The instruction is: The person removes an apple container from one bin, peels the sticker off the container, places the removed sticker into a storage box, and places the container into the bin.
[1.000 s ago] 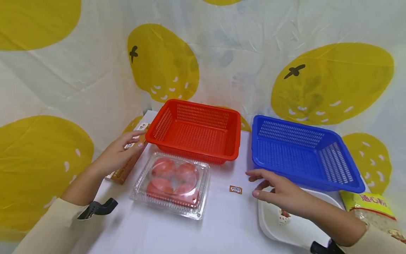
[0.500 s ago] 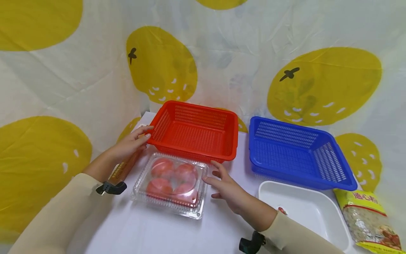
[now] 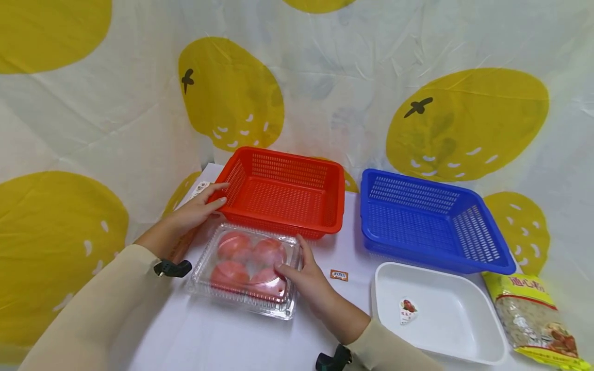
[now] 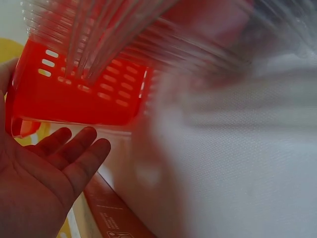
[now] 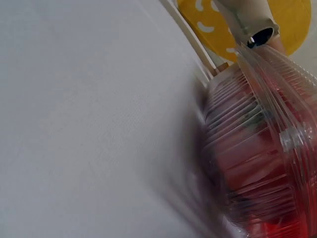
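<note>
The left hand (image 3: 195,210) touches the left rim of the red basket (image 3: 279,221), its fingers released and extended. The right hand (image 3: 315,281) is at the clear box (image 3: 253,269), thumb on the lid and index finger along the right edge; whether its fingers grasp it, I cannot tell. The box, holding red tomatoes (image 3: 233,245), sits on the counter (image 3: 223,340) just in front of the red basket. A carton (image 3: 181,250) lies under the left arm. Right of the box are a small packet (image 3: 339,275), the blue basket (image 3: 436,259), the white tray (image 3: 455,337) and a bag (image 3: 531,314).
</note>
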`<control>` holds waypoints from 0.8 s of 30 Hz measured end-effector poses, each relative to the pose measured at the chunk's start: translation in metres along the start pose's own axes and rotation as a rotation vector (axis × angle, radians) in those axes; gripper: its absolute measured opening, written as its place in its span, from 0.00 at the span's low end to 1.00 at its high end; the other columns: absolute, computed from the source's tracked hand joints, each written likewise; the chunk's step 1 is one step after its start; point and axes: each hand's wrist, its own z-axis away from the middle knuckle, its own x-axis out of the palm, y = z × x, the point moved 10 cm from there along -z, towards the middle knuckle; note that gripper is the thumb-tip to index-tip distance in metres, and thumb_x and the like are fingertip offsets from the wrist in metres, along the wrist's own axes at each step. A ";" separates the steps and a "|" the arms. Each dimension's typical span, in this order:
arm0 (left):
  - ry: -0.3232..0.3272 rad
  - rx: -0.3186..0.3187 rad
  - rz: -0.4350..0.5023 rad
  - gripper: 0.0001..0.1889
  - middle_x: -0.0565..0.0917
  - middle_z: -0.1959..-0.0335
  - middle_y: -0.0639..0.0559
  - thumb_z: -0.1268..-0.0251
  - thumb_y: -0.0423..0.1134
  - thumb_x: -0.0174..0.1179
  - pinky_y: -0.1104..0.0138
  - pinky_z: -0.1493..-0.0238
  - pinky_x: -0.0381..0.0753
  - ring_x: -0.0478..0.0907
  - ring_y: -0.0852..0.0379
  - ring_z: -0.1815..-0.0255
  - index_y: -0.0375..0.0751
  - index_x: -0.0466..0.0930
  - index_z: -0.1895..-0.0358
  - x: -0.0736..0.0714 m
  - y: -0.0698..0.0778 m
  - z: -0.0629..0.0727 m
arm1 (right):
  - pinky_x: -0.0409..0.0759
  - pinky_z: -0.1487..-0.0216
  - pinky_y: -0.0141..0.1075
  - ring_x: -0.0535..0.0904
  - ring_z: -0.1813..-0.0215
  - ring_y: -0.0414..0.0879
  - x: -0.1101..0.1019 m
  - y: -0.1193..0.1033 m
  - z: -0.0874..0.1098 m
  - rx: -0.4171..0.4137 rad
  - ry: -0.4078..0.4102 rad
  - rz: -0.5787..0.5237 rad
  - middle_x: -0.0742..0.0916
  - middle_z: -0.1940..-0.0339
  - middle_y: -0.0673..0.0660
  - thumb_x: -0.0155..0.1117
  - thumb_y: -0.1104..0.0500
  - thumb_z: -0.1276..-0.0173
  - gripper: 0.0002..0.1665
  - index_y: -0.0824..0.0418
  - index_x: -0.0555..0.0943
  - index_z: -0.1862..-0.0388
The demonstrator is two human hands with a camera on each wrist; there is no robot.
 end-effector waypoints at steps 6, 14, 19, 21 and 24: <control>0.008 0.006 -0.002 0.34 0.61 0.21 0.32 0.13 0.46 0.53 0.42 0.26 0.72 0.76 0.34 0.34 0.52 0.51 0.13 0.000 -0.003 -0.001 | 0.55 0.18 0.62 0.54 0.16 0.64 0.003 0.007 0.000 0.000 -0.009 -0.058 0.60 0.16 0.66 0.75 0.56 0.31 0.59 0.48 0.51 0.11; 0.009 0.007 0.014 0.33 0.63 0.23 0.29 0.12 0.43 0.52 0.45 0.30 0.77 0.81 0.30 0.41 0.50 0.50 0.13 -0.001 -0.005 -0.001 | 0.82 0.39 0.40 0.78 0.33 0.53 0.011 0.005 0.007 -0.012 -0.041 -0.162 0.69 0.22 0.65 0.71 0.60 0.28 0.54 0.44 0.51 0.13; 0.011 0.012 0.006 0.33 0.65 0.24 0.28 0.12 0.43 0.51 0.42 0.30 0.74 0.82 0.29 0.42 0.49 0.50 0.13 -0.003 -0.004 -0.002 | 0.86 0.46 0.38 0.81 0.40 0.51 0.008 0.001 0.011 0.004 -0.031 -0.237 0.71 0.25 0.65 0.69 0.65 0.29 0.50 0.47 0.55 0.15; 0.010 0.016 0.002 0.33 0.63 0.22 0.29 0.12 0.43 0.52 0.40 0.30 0.72 0.82 0.29 0.41 0.48 0.50 0.13 -0.003 -0.004 -0.002 | 0.85 0.44 0.38 0.79 0.36 0.53 0.005 0.003 0.013 0.021 -0.022 -0.258 0.70 0.24 0.65 0.68 0.66 0.30 0.49 0.49 0.57 0.16; 0.004 0.018 0.008 0.34 0.61 0.20 0.30 0.13 0.43 0.52 0.37 0.29 0.70 0.81 0.28 0.39 0.47 0.50 0.13 -0.003 -0.004 -0.002 | 0.81 0.41 0.38 0.73 0.32 0.54 -0.003 0.006 0.019 0.050 -0.010 -0.287 0.68 0.22 0.63 0.66 0.67 0.31 0.47 0.51 0.59 0.17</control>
